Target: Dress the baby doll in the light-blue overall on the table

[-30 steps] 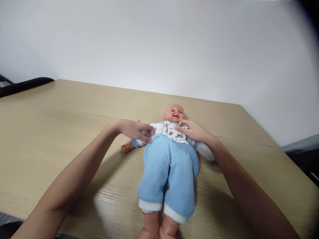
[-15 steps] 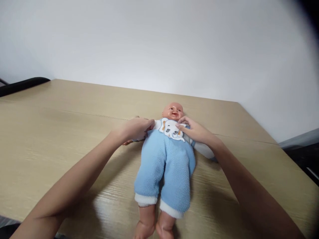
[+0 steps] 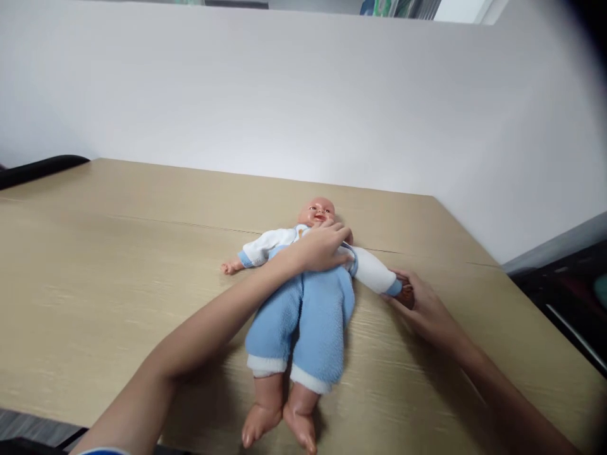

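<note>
A baby doll (image 3: 303,316) in blue fleece trousers and a white top lies on its back on the wooden table (image 3: 118,253), head toward the wall. My left hand (image 3: 322,248) lies across the doll's chest just below its chin, fingers curled on the clothing. My right hand (image 3: 422,306) is at the end of the doll's outstretched arm on the right, fingers closed around the doll's small hand by the blue cuff. The doll's other arm sticks out to the left, free.
A white wall rises behind the table. A black chair back (image 3: 38,169) shows at the far left edge. Past the table's right edge lies dark furniture (image 3: 564,297). The table's near edge runs along the bottom left.
My left hand moved from the doll's left shoulder across to its chest. My right hand left the chest and went out to the doll's hand on the right. The view rose slightly.
</note>
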`<state>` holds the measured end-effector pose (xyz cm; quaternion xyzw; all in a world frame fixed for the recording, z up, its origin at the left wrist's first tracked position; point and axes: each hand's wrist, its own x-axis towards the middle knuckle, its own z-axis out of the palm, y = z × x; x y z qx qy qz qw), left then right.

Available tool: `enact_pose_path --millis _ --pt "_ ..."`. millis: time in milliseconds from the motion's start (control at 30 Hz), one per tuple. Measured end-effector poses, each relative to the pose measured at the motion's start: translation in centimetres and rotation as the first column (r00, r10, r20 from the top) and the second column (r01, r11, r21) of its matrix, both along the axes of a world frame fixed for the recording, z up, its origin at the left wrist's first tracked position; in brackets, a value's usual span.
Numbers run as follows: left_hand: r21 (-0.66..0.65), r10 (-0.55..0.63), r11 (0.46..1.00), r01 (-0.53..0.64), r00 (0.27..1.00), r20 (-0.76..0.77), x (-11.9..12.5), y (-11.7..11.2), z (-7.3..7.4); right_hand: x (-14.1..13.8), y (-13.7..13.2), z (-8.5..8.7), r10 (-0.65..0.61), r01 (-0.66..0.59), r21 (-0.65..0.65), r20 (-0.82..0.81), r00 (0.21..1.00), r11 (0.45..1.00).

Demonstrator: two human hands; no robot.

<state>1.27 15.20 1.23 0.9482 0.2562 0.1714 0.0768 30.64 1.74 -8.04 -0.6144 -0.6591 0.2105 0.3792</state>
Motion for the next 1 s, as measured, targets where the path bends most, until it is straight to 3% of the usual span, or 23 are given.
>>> enact_pose_path --millis 133,233,367,433,567,667,800,900,1000 --pt "-0.042 0.005 0.999 -0.004 1.0 0.013 1.2 0.8 -1.9 -0.7 0.0 0.5 -0.062 0.057 -0.057 -0.09 0.994 0.997" --pt "-0.023 0.011 1.0 -0.009 0.995 0.099 0.8 0.7 -2.8 -1.4 1.1 1.4 -0.128 0.133 -0.006 -0.318 0.939 0.991" --pt "0.008 0.055 0.998 -0.055 0.994 0.096 0.6 0.4 -3.1 -3.0 3.3 3.0 -0.085 0.146 0.085 -0.498 0.863 0.986" --pt "0.009 0.032 0.999 -0.033 0.996 0.083 0.7 0.4 -2.9 -3.9 4.5 3.6 -0.046 0.119 0.12 -0.487 0.872 0.986" --pt "-0.024 -0.12 0.992 0.126 0.981 0.155 0.5 0.3 -2.5 -5.5 6.3 4.2 -0.015 0.071 0.115 -0.431 0.902 0.991" --pt "0.062 -0.215 0.976 0.207 0.954 0.207 0.1 0.0 -2.4 -6.6 7.1 3.7 0.028 0.016 0.096 -0.439 0.898 0.995" --pt "0.204 -0.222 0.962 0.181 0.954 0.199 -0.4 -0.6 -2.5 -8.1 6.9 1.9 0.085 -0.021 0.162 -0.403 0.911 0.987" --pt "0.221 -0.168 0.967 0.128 0.97 0.175 -0.7 -1.0 -2.5 -8.9 6.0 1.1 0.137 -0.074 0.232 -0.268 0.954 0.97" --pt "0.196 -0.126 0.976 0.092 0.977 0.169 -0.9 -1.2 -2.2 -9.3 5.2 1.4 0.191 -0.159 0.286 -0.086 0.978 0.945"
